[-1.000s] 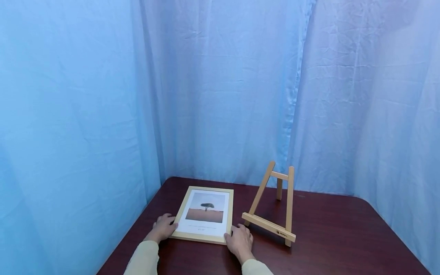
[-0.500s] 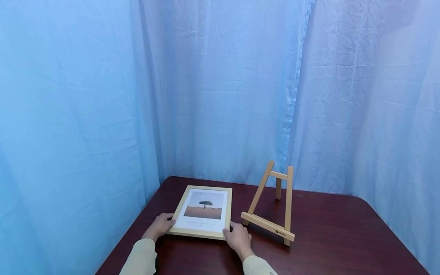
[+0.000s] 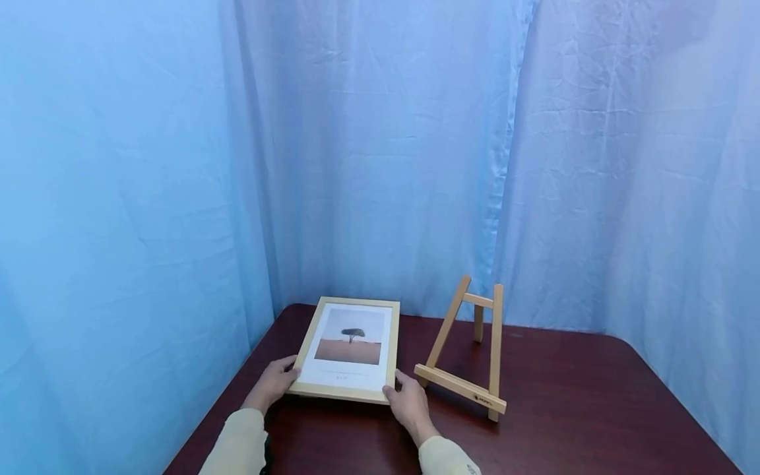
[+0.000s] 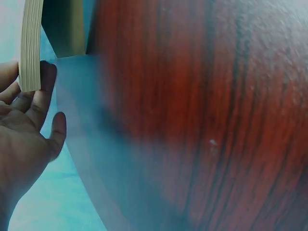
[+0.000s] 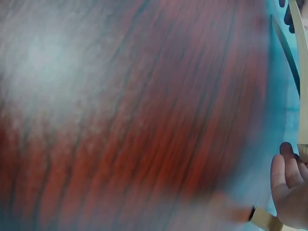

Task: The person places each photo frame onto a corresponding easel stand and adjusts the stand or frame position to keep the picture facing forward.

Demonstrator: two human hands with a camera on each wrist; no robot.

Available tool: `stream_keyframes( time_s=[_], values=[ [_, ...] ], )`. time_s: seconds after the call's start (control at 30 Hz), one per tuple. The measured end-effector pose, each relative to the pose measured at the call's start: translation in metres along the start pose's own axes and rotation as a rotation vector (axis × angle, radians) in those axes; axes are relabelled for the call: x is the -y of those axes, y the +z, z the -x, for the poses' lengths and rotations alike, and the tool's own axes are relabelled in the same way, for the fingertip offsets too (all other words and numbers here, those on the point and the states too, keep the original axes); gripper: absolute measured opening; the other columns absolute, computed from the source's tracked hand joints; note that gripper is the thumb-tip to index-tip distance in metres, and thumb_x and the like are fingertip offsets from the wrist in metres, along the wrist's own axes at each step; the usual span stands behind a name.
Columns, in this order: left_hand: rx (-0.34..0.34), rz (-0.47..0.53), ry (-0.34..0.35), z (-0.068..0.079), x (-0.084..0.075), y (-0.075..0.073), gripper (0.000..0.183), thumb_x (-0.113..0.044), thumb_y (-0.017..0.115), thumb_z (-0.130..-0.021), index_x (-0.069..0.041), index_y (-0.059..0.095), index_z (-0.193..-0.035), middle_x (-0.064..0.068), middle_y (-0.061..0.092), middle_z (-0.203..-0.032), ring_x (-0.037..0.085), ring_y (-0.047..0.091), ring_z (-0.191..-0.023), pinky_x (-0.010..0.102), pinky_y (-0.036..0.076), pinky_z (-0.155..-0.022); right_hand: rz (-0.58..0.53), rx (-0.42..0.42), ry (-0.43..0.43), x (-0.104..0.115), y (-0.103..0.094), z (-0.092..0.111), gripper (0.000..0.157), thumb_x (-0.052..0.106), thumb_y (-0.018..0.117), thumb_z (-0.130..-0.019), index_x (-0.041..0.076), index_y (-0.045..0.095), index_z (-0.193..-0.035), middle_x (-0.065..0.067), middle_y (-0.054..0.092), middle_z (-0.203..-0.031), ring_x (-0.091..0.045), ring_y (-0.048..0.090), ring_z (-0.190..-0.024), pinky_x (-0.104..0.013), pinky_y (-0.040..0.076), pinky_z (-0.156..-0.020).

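A picture frame (image 3: 344, 394) with a pale wood border and a tree print is held between both hands, raised off the table with its far edge tilted up. My left hand (image 3: 275, 382) grips its lower left side, thumb on the front. At the lower right corner my right hand (image 3: 410, 400) pinches the border, thumb on top. In the left wrist view, the frame's edge (image 4: 30, 48) sits between the thumb and fingers of the left hand (image 4: 26, 115). The right wrist view catches the right hand (image 5: 291, 187) under a frame corner.
To the right of the picture frame stands a small wooden easel (image 3: 460, 386) with a front ledge and a rear leg. Both are over a dark reddish wood table (image 3: 564, 396). Blue curtains (image 3: 380, 165) hang behind and at the sides.
Both hands have lifted the picture frame from the table; its far edge rose most and it shifted slightly left. The easel stands as before.
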State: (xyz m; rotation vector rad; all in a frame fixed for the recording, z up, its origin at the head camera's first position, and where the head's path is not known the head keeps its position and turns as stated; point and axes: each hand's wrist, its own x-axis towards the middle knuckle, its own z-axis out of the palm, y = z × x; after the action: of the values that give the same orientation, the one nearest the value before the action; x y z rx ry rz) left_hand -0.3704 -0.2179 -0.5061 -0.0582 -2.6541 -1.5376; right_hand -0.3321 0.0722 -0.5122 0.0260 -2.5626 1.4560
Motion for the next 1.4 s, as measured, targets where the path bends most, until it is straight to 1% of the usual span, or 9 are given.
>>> stream_keyframes(
  time_s=[0.3, 0.43, 0.53, 0.67, 0.9, 1.0, 1.1, 1.23, 1.4],
  values=[
    [-0.074, 0.063, 0.048, -0.006, -0.006, 0.000, 0.043, 0.005, 0.054, -0.096, 0.015, 0.047, -0.137, 0.034, 0.054, -0.129, 0.037, 0.057, -0.110, 0.051, 0.046, -0.095, 0.028, -0.112, 0.008, 0.006, 0.002, -0.003, 0.051, 0.004, 0.072, -0.084, -0.005, 0.060, -0.132, -0.024, 0.065, -0.121, -0.040, 0.059, -0.114, -0.053, 0.045, -0.095],
    [-0.091, 0.103, 0.060, -0.009, -0.011, 0.001, 0.044, 0.007, 0.054, -0.095, 0.015, 0.047, -0.138, 0.033, 0.056, -0.125, 0.035, 0.059, -0.106, 0.047, 0.049, -0.091, 0.017, -0.109, -0.004, 0.008, -0.004, -0.005, 0.052, 0.003, 0.072, -0.084, -0.004, 0.059, -0.134, -0.022, 0.066, -0.120, -0.031, 0.064, -0.097, -0.050, 0.048, -0.089],
    [-0.103, 0.137, 0.051, -0.011, -0.013, 0.001, 0.046, 0.007, 0.055, -0.095, 0.011, 0.048, -0.141, 0.028, 0.059, -0.120, 0.032, 0.060, -0.102, 0.041, 0.050, -0.086, -0.002, -0.090, -0.013, 0.010, -0.008, -0.007, 0.054, 0.002, 0.071, -0.085, -0.004, 0.055, -0.137, -0.020, 0.066, -0.119, -0.021, 0.062, -0.082, -0.044, 0.050, -0.082],
    [-0.123, 0.173, 0.049, -0.016, -0.017, 0.001, 0.049, 0.007, 0.057, -0.095, 0.005, 0.049, -0.143, 0.021, 0.062, -0.115, 0.028, 0.059, -0.098, 0.035, 0.050, -0.083, -0.034, -0.070, -0.017, 0.011, -0.013, -0.011, 0.060, 0.000, 0.068, -0.086, -0.003, 0.050, -0.143, -0.017, 0.066, -0.119, -0.019, 0.062, -0.084, -0.040, 0.050, -0.077],
    [-0.141, 0.220, 0.080, -0.018, -0.028, 0.001, 0.051, 0.008, 0.059, -0.093, 0.002, 0.050, -0.143, 0.021, 0.063, -0.114, 0.026, 0.059, -0.094, 0.032, 0.051, -0.079, -0.090, -0.059, -0.031, 0.011, -0.023, -0.020, 0.064, -0.002, 0.067, -0.086, -0.002, 0.045, -0.146, -0.019, 0.063, -0.126, -0.025, 0.065, -0.094, -0.036, 0.053, -0.073],
    [-0.142, 0.238, 0.079, -0.019, -0.033, 0.001, 0.052, 0.007, 0.060, -0.093, 0.000, 0.051, -0.143, 0.021, 0.063, -0.116, 0.026, 0.059, -0.095, 0.032, 0.051, -0.079, -0.092, -0.061, -0.042, 0.012, -0.028, -0.022, 0.065, -0.002, 0.068, -0.086, -0.002, 0.045, -0.146, -0.019, 0.062, -0.127, -0.026, 0.064, -0.095, -0.035, 0.053, -0.073],
    [-0.144, 0.258, 0.076, -0.019, -0.037, 0.003, 0.052, 0.006, 0.062, -0.093, -0.001, 0.052, -0.143, 0.020, 0.063, -0.118, 0.024, 0.059, -0.095, 0.030, 0.052, -0.079, -0.058, -0.071, -0.041, 0.014, -0.034, -0.024, 0.065, -0.001, 0.070, -0.085, -0.001, 0.046, -0.146, -0.018, 0.063, -0.123, -0.025, 0.064, -0.091, -0.035, 0.052, -0.070],
    [-0.161, 0.285, 0.099, -0.022, -0.042, 0.005, 0.052, 0.008, 0.063, -0.091, 0.000, 0.053, -0.141, 0.022, 0.064, -0.117, 0.024, 0.060, -0.094, 0.026, 0.051, -0.076, -0.019, -0.085, -0.034, 0.015, -0.040, -0.026, 0.066, 0.002, 0.073, -0.085, 0.001, 0.048, -0.145, -0.019, 0.062, -0.124, -0.024, 0.062, -0.090, -0.035, 0.051, -0.069],
    [-0.183, 0.305, 0.130, -0.025, -0.049, 0.007, 0.051, 0.010, 0.066, -0.088, 0.001, 0.057, -0.138, 0.022, 0.066, -0.114, 0.024, 0.061, -0.094, 0.021, 0.050, -0.073, -0.058, -0.090, -0.029, 0.018, -0.050, -0.028, 0.066, 0.001, 0.072, -0.087, 0.005, 0.047, -0.147, -0.020, 0.060, -0.129, -0.027, 0.065, -0.098, -0.036, 0.055, -0.073]
  ],
)
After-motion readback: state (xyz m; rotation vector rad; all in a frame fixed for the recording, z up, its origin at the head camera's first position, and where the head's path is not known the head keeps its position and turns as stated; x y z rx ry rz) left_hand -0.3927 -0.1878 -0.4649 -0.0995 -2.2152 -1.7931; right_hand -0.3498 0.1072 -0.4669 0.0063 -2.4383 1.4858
